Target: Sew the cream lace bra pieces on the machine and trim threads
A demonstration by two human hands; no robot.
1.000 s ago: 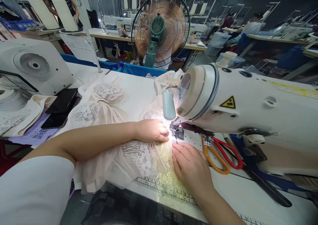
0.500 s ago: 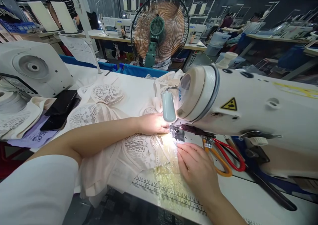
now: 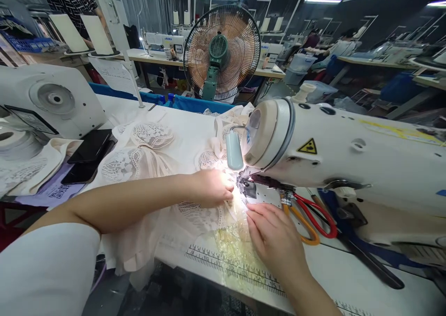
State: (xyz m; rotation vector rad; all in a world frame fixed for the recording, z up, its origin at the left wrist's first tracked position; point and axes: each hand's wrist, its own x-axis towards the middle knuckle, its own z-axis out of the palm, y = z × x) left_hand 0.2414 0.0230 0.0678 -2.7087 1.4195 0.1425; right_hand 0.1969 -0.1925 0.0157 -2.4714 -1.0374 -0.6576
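Two bare hands lay close to the lit foot of a sewing machine [image 3: 334,153]. The left hand [image 3: 213,188] curled over pale lace cloth [image 3: 202,217], which spread across the white table [image 3: 334,269]; the right hand [image 3: 275,237] rested its fingertips beside a shiny yellowish strip [image 3: 232,244]. Whether either hand pinched anything could not be told. Red and orange handles [image 3: 316,218] lay right of it.

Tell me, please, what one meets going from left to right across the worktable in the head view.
White roll, stacked black phones, left hand, right hand, red scissor handle, long black handle.
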